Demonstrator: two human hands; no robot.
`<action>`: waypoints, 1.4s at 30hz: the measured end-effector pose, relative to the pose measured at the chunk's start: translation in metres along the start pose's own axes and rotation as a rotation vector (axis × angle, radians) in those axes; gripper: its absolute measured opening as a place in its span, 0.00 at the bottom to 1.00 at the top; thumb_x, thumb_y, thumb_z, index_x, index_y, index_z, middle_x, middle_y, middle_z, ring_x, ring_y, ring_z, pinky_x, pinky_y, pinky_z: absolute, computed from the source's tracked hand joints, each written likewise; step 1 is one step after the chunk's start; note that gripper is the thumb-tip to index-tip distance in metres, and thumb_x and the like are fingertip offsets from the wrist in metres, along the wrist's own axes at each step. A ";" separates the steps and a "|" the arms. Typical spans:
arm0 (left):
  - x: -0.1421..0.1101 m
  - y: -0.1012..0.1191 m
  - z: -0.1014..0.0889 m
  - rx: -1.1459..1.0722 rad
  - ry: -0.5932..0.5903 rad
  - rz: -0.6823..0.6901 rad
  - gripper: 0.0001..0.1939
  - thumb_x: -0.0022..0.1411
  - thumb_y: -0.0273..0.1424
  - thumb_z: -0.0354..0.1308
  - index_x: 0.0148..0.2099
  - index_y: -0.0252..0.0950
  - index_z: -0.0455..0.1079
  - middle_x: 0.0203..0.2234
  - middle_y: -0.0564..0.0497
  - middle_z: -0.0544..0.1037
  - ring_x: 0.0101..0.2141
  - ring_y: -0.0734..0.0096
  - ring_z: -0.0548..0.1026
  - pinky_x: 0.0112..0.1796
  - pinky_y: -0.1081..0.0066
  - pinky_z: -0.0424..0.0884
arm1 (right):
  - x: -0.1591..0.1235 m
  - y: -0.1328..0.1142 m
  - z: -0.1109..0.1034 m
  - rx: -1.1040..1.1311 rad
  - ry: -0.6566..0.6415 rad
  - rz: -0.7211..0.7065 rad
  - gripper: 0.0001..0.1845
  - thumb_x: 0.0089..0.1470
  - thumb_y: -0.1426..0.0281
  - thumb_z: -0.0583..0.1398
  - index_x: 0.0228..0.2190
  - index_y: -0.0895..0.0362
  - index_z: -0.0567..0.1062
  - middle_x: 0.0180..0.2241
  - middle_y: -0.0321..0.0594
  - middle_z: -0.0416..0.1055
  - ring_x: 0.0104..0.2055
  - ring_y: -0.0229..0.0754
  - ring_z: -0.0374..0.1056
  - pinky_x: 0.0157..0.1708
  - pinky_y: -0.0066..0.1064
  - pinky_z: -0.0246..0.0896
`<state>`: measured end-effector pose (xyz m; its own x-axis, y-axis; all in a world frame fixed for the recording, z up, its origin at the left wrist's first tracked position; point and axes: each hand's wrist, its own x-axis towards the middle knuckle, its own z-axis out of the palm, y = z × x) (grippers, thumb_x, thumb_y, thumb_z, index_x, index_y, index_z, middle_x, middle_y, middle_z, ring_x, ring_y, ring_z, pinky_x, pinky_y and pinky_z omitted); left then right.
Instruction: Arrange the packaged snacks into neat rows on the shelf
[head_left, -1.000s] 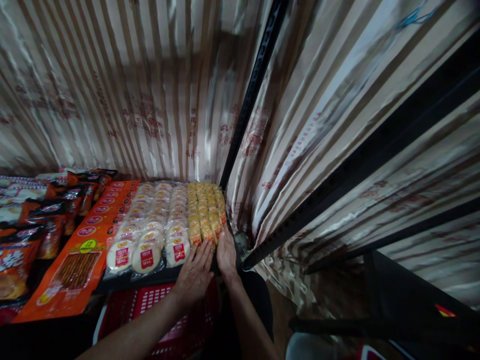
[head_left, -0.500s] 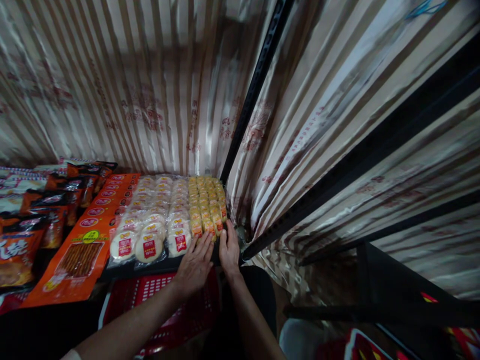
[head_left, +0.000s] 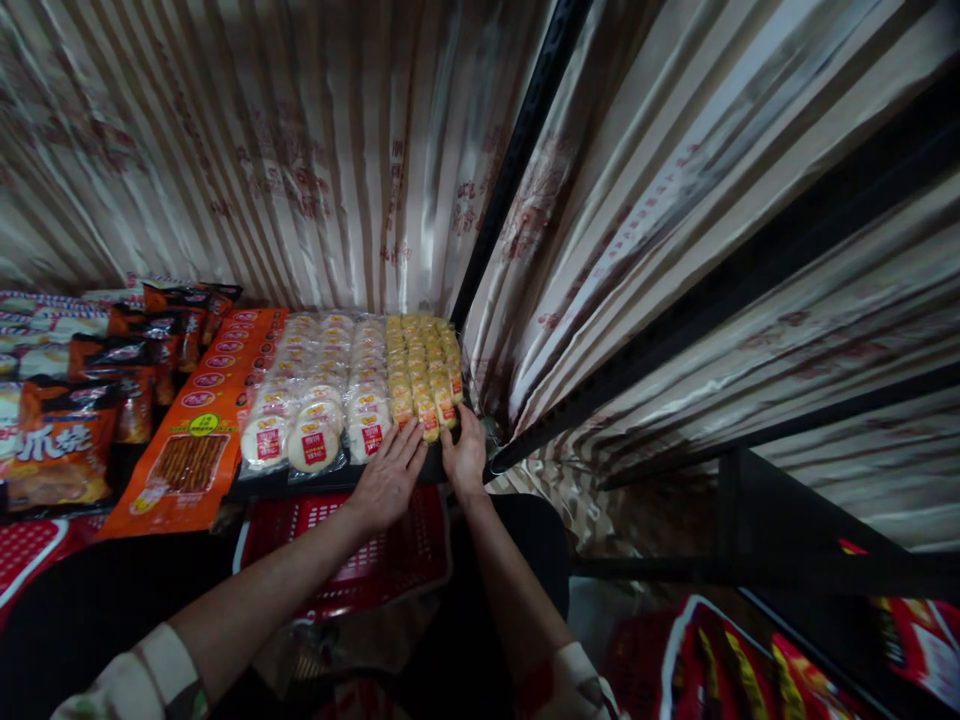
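Rows of small yellow wrapped snack packs (head_left: 424, 375) stand at the right end of a dark shelf. My left hand (head_left: 390, 475) lies with its fingers stretched out against their front, near the round white wrapped cakes (head_left: 369, 425). At the front right corner of the yellow packs, my right hand (head_left: 465, 450) touches them with thumb and fingers apart. Neither hand grips a pack. More round white cakes (head_left: 313, 440) in clear wrap sit further left, beside a long orange packet (head_left: 191, 455) with brown sticks showing in its window.
Orange and black snack bags (head_left: 64, 450) stand at the left. A red basket (head_left: 352, 560) is below the shelf by my knees; another red basket (head_left: 675, 640) with bright packets is at lower right. A black metal post (head_left: 517, 150) and striped curtains (head_left: 322, 130) close off the back.
The view has tilted down, so the shelf sits higher and slightly to the right, with more of my sleeves showing. Both hands stay at the front of the yellow packs.
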<state>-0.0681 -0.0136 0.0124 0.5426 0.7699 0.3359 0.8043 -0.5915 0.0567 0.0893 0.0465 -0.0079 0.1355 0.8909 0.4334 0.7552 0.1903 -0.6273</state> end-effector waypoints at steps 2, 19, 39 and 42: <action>0.003 -0.001 -0.003 -0.012 0.013 0.005 0.25 0.62 0.23 0.44 0.62 0.27 0.56 0.62 0.36 0.54 0.64 0.55 0.41 0.60 0.49 0.50 | 0.002 -0.002 -0.001 -0.024 -0.011 -0.013 0.26 0.53 0.68 0.51 0.53 0.63 0.66 0.51 0.51 0.66 0.54 0.49 0.58 0.54 0.44 0.53; 0.044 -0.008 -0.023 -0.069 0.067 -0.066 0.24 0.58 0.21 0.46 0.57 0.27 0.62 0.59 0.38 0.62 0.63 0.55 0.50 0.59 0.50 0.55 | 0.003 -0.004 -0.001 0.032 0.090 0.019 0.25 0.58 0.64 0.49 0.52 0.63 0.65 0.48 0.54 0.68 0.51 0.49 0.64 0.51 0.43 0.59; 0.162 -0.018 -0.036 -0.376 -0.099 -0.364 0.14 0.62 0.26 0.52 0.49 0.37 0.71 0.40 0.49 0.79 0.41 0.69 0.76 0.42 0.73 0.69 | 0.012 0.002 0.004 0.108 0.163 0.118 0.24 0.58 0.65 0.48 0.53 0.62 0.64 0.52 0.54 0.67 0.52 0.49 0.65 0.49 0.41 0.61; 0.168 -0.020 -0.030 -0.391 -0.132 -0.377 0.14 0.60 0.23 0.51 0.46 0.36 0.72 0.39 0.49 0.79 0.40 0.69 0.76 0.40 0.74 0.69 | 0.012 0.003 0.004 0.073 0.175 0.069 0.23 0.59 0.66 0.47 0.52 0.64 0.64 0.52 0.55 0.66 0.55 0.49 0.62 0.52 0.42 0.59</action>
<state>-0.0001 0.1204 0.0959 0.2804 0.9541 0.1053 0.8125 -0.2943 0.5033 0.0905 0.0596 -0.0075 0.2996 0.8188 0.4897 0.6924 0.1666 -0.7021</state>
